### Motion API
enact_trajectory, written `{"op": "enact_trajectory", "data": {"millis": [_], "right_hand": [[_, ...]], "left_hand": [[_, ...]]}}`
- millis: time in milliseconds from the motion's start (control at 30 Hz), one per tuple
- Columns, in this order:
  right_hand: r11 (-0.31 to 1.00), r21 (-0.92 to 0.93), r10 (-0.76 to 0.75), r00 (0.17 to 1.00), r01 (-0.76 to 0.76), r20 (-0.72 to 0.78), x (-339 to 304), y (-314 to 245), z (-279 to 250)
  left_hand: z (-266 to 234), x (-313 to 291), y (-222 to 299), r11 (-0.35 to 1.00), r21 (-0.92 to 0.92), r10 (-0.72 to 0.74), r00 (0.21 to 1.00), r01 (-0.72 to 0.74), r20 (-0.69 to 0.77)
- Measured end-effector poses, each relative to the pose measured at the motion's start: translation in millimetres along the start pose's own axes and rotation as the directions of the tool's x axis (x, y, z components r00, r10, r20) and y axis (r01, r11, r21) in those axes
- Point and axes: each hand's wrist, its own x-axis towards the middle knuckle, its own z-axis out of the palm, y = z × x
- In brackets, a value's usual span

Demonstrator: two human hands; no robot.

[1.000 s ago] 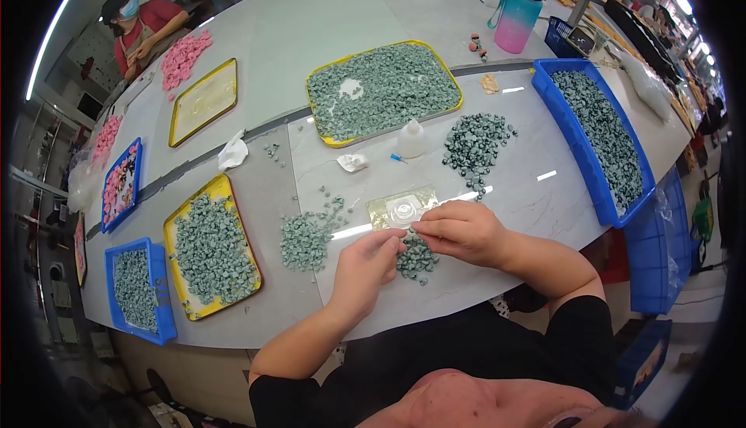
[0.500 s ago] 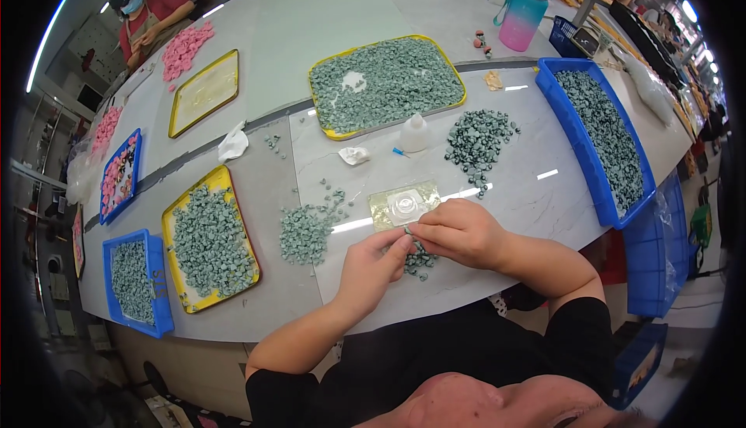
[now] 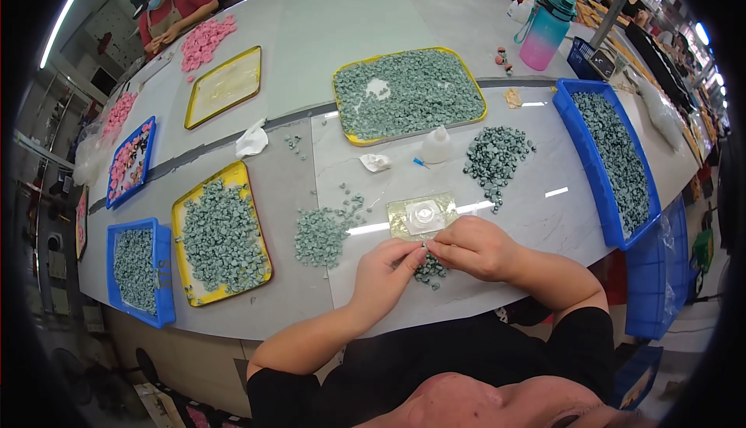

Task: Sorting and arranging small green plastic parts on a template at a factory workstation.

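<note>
My left hand [image 3: 388, 272] and my right hand [image 3: 477, 248] meet fingertip to fingertip above the near edge of the table. Between them they pinch a small green piece, mostly covered by the fingers. Just below lies a little heap of dark green pieces [image 3: 430, 272]. Beyond my fingers, a small clear round dish [image 3: 424, 213] rests on a yellowish flat pad [image 3: 398, 221]. Paler green pieces [image 3: 320, 235] are spread to the left, and glossy darker ones [image 3: 496, 154] to the right. A squat white squeeze bottle [image 3: 437, 146] stands behind the pad, near a small blue tip [image 3: 420, 163].
Yellow-rimmed trays of green pieces stand at the back [image 3: 480, 100] and left [image 3: 265, 251]. Blue bins flank the table, right [image 3: 613, 222] and left [image 3: 164, 272]. Crumpled white tissue [image 3: 252, 140] and a teal-pink bottle [image 3: 544, 35] stand farther off. A masked person [image 3: 183, 4] sits across, far left.
The whole view has shifted, so the table and trays sit farther right and mostly a little lower. Both hands keep pinching together at the same spot by the pad.
</note>
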Motion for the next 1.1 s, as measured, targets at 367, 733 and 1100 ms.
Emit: {"op": "enact_trajectory", "data": {"millis": [367,733,1100], "right_hand": [[0.999,0.031,-0.008,1.0,0.009,-0.024,-8,7,-1],[1.0,-0.017,0.001,1.0,-0.001,0.02,-22,5,-18],[1.0,0.009,0.006,0.999,-0.006,0.032,-29,-7,-35]], "left_hand": [[5,2,1,0.99,0.109,0.089,0.995,-0.094,0.054],[26,2,4,0.998,0.058,0.014,0.999,-0.017,0.047],[41,-7,13,0.999,0.032,0.011,1.0,-0.012,0.018]]}}
